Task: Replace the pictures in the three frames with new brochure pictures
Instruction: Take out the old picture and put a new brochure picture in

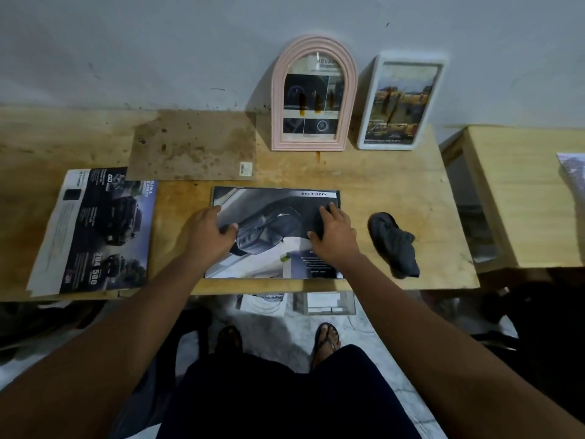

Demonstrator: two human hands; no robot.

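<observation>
Both hands lie flat on a glossy car page (269,229) at the table's (395,185) front-centre, near edge about flush w/ the table edge. Left hand (209,232): fingers spread and near-straight, pressing the page's left side, gripping nothing. Right hand (334,237): same on the right side, fingers splayed on the dark print.

Step looks like smoothing or squaring the page before it's framed. To do it well: keep palms light, push outward from the middle so no crease sets, and hold the edges square. Can't tell if glass or a frame sits under it.

Page is thin, slick coated paper, rectangular, prob. slides easily on the wood. A brown, stained, stiff-looking board (193,144) lies behind-left; prob. a frame backing. The pink frame (278,90), arched and ribbed, and the white frame (386,146), rounded rect., lean on the wall, both w/ prints inside. A brochure (104,226) lies far left; a limp dark cloth (395,242) is just right of the page.
</observation>
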